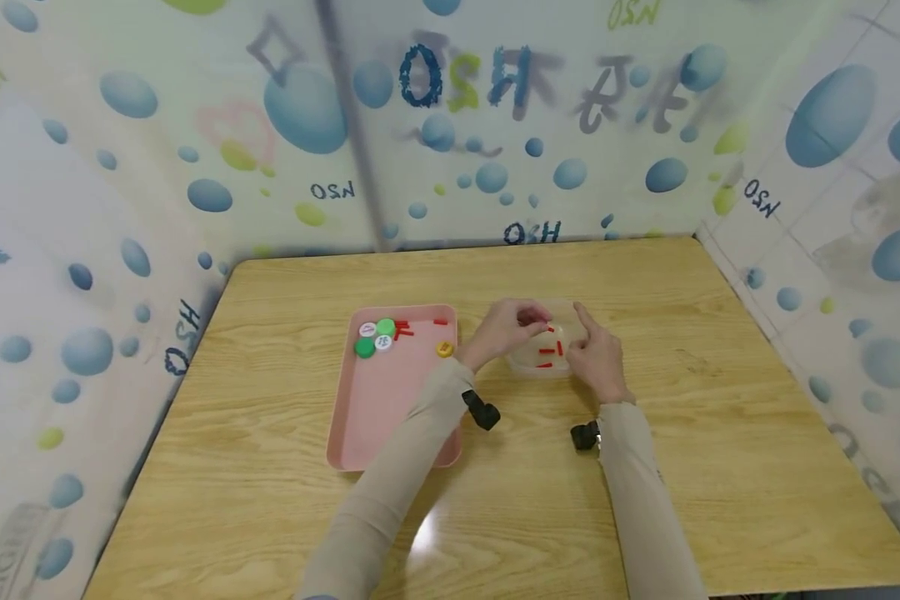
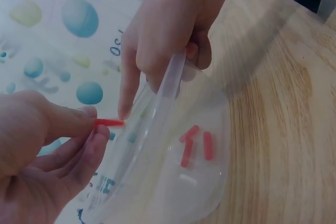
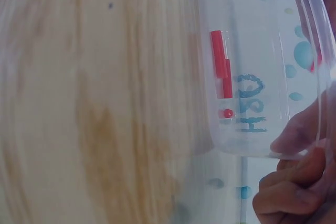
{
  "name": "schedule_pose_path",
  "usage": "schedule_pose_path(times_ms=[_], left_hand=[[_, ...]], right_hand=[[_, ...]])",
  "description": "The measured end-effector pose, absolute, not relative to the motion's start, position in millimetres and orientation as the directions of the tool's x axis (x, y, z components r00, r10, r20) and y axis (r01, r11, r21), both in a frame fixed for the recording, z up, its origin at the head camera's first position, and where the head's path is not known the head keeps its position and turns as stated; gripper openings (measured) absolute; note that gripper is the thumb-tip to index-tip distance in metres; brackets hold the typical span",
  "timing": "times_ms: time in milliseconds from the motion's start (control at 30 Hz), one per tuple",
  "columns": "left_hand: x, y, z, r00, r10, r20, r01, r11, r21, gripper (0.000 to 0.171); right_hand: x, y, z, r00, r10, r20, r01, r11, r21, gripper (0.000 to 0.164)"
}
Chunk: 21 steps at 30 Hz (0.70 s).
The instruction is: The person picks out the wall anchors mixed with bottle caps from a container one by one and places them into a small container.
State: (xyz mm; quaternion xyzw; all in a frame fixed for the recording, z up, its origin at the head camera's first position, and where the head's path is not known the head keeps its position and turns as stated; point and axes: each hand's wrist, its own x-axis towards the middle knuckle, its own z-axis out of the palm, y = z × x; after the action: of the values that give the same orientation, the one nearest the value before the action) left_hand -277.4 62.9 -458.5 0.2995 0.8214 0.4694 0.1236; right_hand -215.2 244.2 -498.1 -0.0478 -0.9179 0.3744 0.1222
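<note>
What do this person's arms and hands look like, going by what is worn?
The left sleeve and right sleeve are both long and light beige, reaching the wrists. A small, black, blocky device sits at each wrist: left device, right device. The left hand and right hand wear no gloves.

Left hand [image 1: 504, 330] in pinch; right forefinger [image 1: 584, 318] straight

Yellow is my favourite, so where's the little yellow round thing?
In the head view, the yellow round piece lies in the pink tray near its right edge, below a lone red stick and left of the left hand.
</note>
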Motion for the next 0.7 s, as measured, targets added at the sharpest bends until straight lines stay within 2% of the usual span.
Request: schedule_pose_path(times_ms=[200,433,700], left_hand=[[-278.0,63.3,-457.5,-0.789,0.611,0.068,0.371,0.385,0.845,0.023],[-278.8,35.0,-452.1,-0.849,0.525,0.062,0.329,0.433,0.839,0.02],[-284.5,4.7,-453.4,-0.866,0.497,0.057,0.294,0.413,0.862,0.026]], right_hand=[[-215.4,243.9,-496.4,-0.964,0.199,0.174,0.019,0.711,-0.703,0.074],[-219.8,237.5,-495.4,-0.968,0.174,0.179,0.001,0.72,-0.694,0.074],[-213.8,237.2,-493.5,-0.972,0.178,0.154,0.021,0.719,-0.695,0.075]])
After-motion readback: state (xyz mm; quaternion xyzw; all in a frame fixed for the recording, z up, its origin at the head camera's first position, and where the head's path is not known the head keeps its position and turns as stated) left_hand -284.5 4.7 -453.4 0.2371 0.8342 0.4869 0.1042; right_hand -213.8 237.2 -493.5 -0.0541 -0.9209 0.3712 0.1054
